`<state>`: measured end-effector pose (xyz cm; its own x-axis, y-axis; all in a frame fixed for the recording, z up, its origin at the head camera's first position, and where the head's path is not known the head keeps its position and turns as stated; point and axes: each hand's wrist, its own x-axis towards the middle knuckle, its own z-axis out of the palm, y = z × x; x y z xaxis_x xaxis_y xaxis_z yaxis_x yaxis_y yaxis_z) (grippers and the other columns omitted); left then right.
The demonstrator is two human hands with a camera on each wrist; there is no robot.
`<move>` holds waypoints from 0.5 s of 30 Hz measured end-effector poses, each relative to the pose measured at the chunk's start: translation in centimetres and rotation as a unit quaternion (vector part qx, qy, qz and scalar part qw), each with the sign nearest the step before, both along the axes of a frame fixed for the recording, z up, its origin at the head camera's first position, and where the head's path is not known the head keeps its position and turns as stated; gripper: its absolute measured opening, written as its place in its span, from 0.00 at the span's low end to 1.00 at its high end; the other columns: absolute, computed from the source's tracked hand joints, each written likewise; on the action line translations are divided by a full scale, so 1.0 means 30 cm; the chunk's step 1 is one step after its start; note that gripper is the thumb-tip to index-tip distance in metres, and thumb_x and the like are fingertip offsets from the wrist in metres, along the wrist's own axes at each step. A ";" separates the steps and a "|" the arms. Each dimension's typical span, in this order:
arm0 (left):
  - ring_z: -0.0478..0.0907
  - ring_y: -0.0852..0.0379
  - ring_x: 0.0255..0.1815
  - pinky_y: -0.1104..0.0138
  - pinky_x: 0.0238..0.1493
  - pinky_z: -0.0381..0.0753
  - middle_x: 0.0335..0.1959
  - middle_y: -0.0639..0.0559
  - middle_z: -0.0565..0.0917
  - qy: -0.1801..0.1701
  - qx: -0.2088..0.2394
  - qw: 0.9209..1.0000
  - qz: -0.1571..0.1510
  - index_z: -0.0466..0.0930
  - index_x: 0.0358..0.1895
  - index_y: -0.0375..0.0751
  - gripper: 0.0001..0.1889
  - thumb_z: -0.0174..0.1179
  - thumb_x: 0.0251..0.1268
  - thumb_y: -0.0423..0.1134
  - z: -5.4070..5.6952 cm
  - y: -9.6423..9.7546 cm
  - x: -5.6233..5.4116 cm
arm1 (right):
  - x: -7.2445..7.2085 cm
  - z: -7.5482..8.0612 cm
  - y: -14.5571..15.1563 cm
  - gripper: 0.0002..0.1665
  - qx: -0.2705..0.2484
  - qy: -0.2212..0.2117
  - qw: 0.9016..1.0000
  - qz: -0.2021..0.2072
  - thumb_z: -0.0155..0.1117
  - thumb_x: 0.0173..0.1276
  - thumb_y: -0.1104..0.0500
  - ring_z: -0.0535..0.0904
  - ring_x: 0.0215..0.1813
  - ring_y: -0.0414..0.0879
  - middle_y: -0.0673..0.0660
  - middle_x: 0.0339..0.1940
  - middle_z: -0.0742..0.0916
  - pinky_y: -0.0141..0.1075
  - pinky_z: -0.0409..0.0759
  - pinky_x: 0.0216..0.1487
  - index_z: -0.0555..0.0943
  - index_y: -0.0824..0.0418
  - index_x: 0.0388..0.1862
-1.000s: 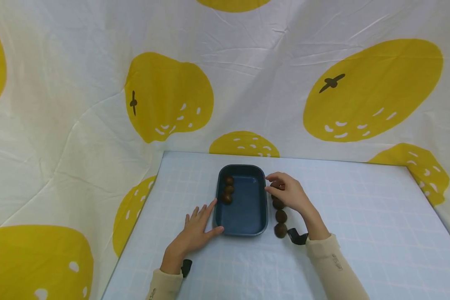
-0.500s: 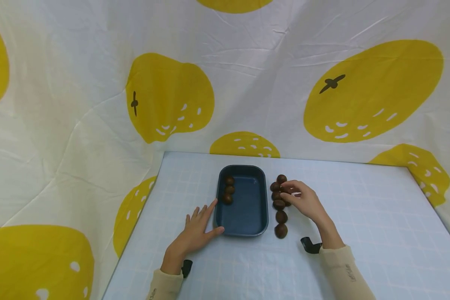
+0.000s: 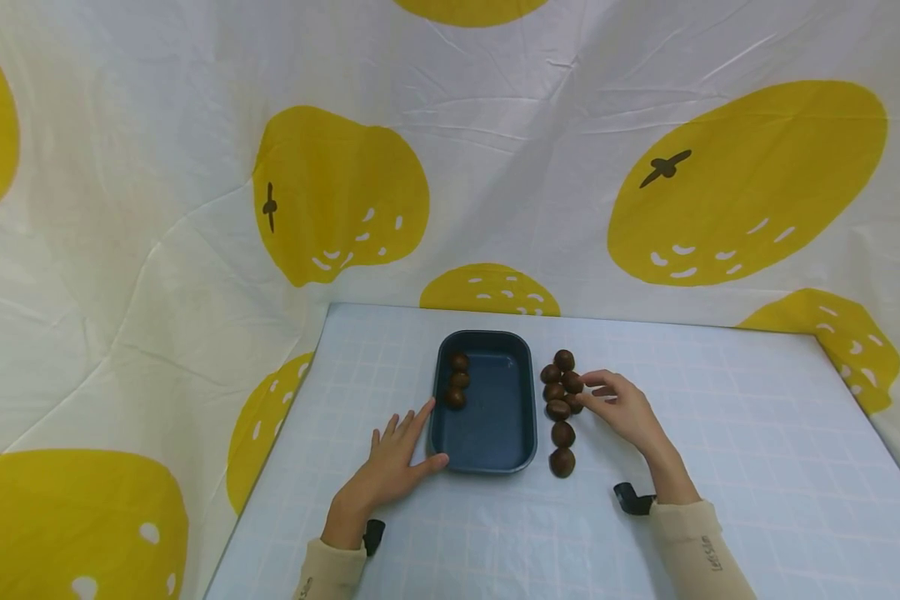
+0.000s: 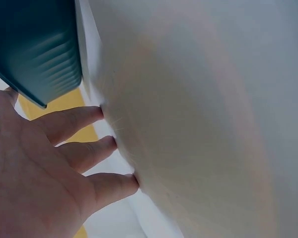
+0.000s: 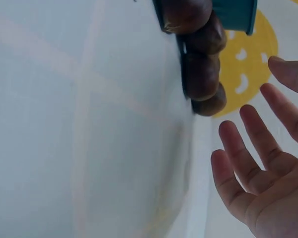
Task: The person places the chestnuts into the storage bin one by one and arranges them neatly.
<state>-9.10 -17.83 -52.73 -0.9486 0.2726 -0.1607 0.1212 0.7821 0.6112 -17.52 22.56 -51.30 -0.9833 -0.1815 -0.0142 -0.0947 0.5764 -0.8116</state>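
Note:
A dark blue rectangular tray (image 3: 495, 457) lies on the table, with three brown chestnuts (image 3: 459, 380) in a line along its left side. My left hand (image 3: 392, 460) has its fingers spread at the tray's left wall; in the left wrist view other fingertips (image 4: 109, 143) rest on the tabletop. To the right of the tray, several loose chestnuts (image 3: 558, 409) form a rough column, doubled at its upper part. Beside that column is my right hand (image 3: 624, 410), its fingers loosely bent. In the right wrist view nothing lies between its separated fingers (image 5: 258, 136), near the chestnuts (image 5: 201, 74).
A pale blue checked cloth (image 3: 720, 433) covers the table. Behind it and at the left hangs a white sheet (image 3: 510, 192) printed with large yellow fruit. Dark wrist cameras (image 3: 633, 498) sit at both cuffs.
My right hand has drawn back to the right from above the chestnuts, uncovering the upper ones. My left hand and the chestnuts in the tray stay where they were.

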 end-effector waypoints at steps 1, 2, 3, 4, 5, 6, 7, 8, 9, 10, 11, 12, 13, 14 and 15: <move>0.41 0.33 0.79 0.32 0.69 0.35 0.79 0.39 0.54 0.000 0.000 1.000 -0.001 0.36 0.80 0.77 0.46 0.50 0.63 0.76 -0.001 -0.001 0.000 | -0.001 -0.002 0.001 0.24 0.002 -0.001 1.000 -0.002 0.68 0.71 0.52 0.77 0.59 0.65 0.65 0.60 0.81 0.61 0.76 0.55 0.79 0.62 0.61; 0.41 0.33 0.79 0.31 0.69 0.35 0.79 0.39 0.54 0.002 0.001 1.000 -0.002 0.36 0.80 0.77 0.46 0.50 0.63 0.76 -0.003 -0.001 0.000 | -0.001 -0.005 0.002 0.24 0.004 -0.002 1.000 -0.005 0.68 0.71 0.52 0.77 0.59 0.65 0.66 0.60 0.81 0.61 0.76 0.55 0.79 0.61 0.61; 0.41 0.33 0.79 0.31 0.69 0.35 0.79 0.39 0.54 0.003 0.001 1.000 -0.002 0.36 0.80 0.77 0.46 0.50 0.63 0.76 -0.003 -0.001 0.000 | -0.002 -0.009 0.003 0.24 0.006 -0.003 1.000 -0.007 0.68 0.71 0.52 0.77 0.59 0.65 0.66 0.60 0.81 0.61 0.76 0.55 0.79 0.61 0.61; 0.41 0.33 0.79 0.31 0.69 0.35 0.79 0.39 0.54 0.003 0.002 1.000 -0.002 0.36 0.80 0.77 0.46 0.50 0.63 0.75 -0.003 -0.002 0.000 | -0.004 -0.013 0.004 0.24 0.009 -0.005 1.000 -0.008 0.68 0.71 0.52 0.77 0.59 0.65 0.66 0.60 0.81 0.60 0.76 0.54 0.79 0.61 0.61; 0.41 0.32 0.79 0.31 0.68 0.35 0.79 0.38 0.54 0.005 0.003 1.000 -0.003 0.36 0.80 0.77 0.46 0.50 0.63 0.75 -0.004 -0.002 0.000 | -0.005 -0.016 0.005 0.24 0.012 -0.005 1.000 -0.007 0.67 0.71 0.52 0.77 0.58 0.66 0.67 0.60 0.80 0.61 0.76 0.54 0.79 0.62 0.61; 0.41 0.32 0.79 0.31 0.69 0.35 0.79 0.38 0.54 0.005 0.002 1.000 -0.003 0.36 0.80 0.77 0.46 0.50 0.63 0.75 -0.004 -0.002 0.001 | -0.007 -0.021 0.006 0.24 0.015 -0.007 1.000 -0.009 0.67 0.71 0.51 0.77 0.59 0.66 0.67 0.60 0.80 0.61 0.76 0.54 0.79 0.62 0.61; 0.42 0.32 0.79 0.31 0.68 0.35 0.79 0.38 0.54 0.006 0.003 1.000 -0.004 0.36 0.80 0.76 0.46 0.50 0.63 0.75 -0.003 -0.002 0.000 | -0.008 -0.026 0.008 0.24 0.018 -0.010 1.000 -0.010 0.67 0.71 0.50 0.77 0.59 0.66 0.67 0.60 0.80 0.60 0.77 0.54 0.79 0.61 0.61; 0.42 0.32 0.79 0.31 0.68 0.35 0.79 0.38 0.54 0.007 0.004 1.000 -0.004 0.36 0.80 0.76 0.46 0.50 0.63 0.76 -0.003 -0.002 0.000 | -0.008 -0.032 0.009 0.25 0.021 -0.013 1.000 -0.010 0.68 0.71 0.50 0.77 0.59 0.66 0.67 0.60 0.80 0.60 0.77 0.53 0.79 0.61 0.61; 0.42 0.32 0.79 0.31 0.69 0.35 0.79 0.38 0.54 0.007 0.003 1.000 -0.004 0.36 0.80 0.76 0.46 0.50 0.63 0.76 -0.002 -0.002 0.000 | -0.009 -0.038 0.012 0.25 0.025 -0.015 1.000 -0.009 0.68 0.71 0.50 0.77 0.59 0.65 0.67 0.60 0.80 0.60 0.77 0.53 0.79 0.61 0.60; 0.42 0.32 0.79 0.31 0.69 0.35 0.79 0.38 0.54 0.007 0.003 1.000 -0.004 0.36 0.80 0.76 0.46 0.49 0.63 0.76 -0.002 -0.002 0.000 | -0.009 -0.044 0.014 0.25 0.029 -0.016 0.999 -0.008 0.68 0.71 0.49 0.77 0.59 0.66 0.67 0.60 0.80 0.59 0.77 0.53 0.79 0.61 0.60; 0.42 0.32 0.79 0.31 0.68 0.35 0.79 0.38 0.54 0.008 0.004 1.000 -0.004 0.36 0.80 0.76 0.46 0.49 0.63 0.76 -0.002 -0.002 0.000 | -0.009 -0.049 0.016 0.25 0.032 -0.016 0.999 -0.007 0.68 0.71 0.49 0.77 0.59 0.66 0.67 0.60 0.80 0.59 0.77 0.53 0.79 0.61 0.60; 0.41 0.32 0.79 0.31 0.69 0.35 0.79 0.38 0.54 0.008 0.003 1.000 -0.004 0.36 0.80 0.77 0.46 0.49 0.63 0.76 -0.002 -0.002 -0.001 | -0.010 -0.054 0.017 0.24 0.034 -0.018 0.999 -0.008 0.69 0.70 0.49 0.77 0.59 0.65 0.66 0.60 0.80 0.58 0.78 0.53 0.80 0.61 0.59; 0.41 0.32 0.79 0.31 0.68 0.35 0.79 0.38 0.54 0.009 0.004 1.000 -0.004 0.36 0.80 0.77 0.46 0.50 0.63 0.76 -0.003 -0.002 -0.001 | -0.010 -0.058 0.018 0.24 0.037 -0.017 0.999 -0.006 0.69 0.70 0.50 0.77 0.59 0.65 0.66 0.60 0.80 0.58 0.78 0.52 0.80 0.61 0.59; 0.41 0.32 0.79 0.31 0.69 0.35 0.79 0.39 0.54 0.009 0.003 1.000 -0.003 0.36 0.79 0.77 0.46 0.50 0.63 0.76 -0.004 -0.002 -0.001 | -0.010 -0.060 0.018 0.24 0.038 -0.015 0.999 -0.004 0.69 0.70 0.50 0.77 0.59 0.66 0.67 0.60 0.80 0.58 0.78 0.52 0.80 0.61 0.59; 0.41 0.32 0.79 0.31 0.69 0.35 0.79 0.39 0.54 0.009 0.004 1.000 -0.002 0.36 0.79 0.77 0.46 0.50 0.63 0.75 -0.005 -0.002 -0.001 | -0.010 -0.061 0.018 0.23 0.039 -0.014 0.999 -0.003 0.69 0.70 0.50 0.77 0.59 0.67 0.67 0.59 0.80 0.59 0.78 0.52 0.80 0.61 0.58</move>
<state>-9.13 -17.90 -52.87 -0.9501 0.2781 -0.1415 0.1358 0.7768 0.6149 -17.81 23.09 -53.12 -0.9834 -0.1727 -0.0555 -0.0691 0.6393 -0.7659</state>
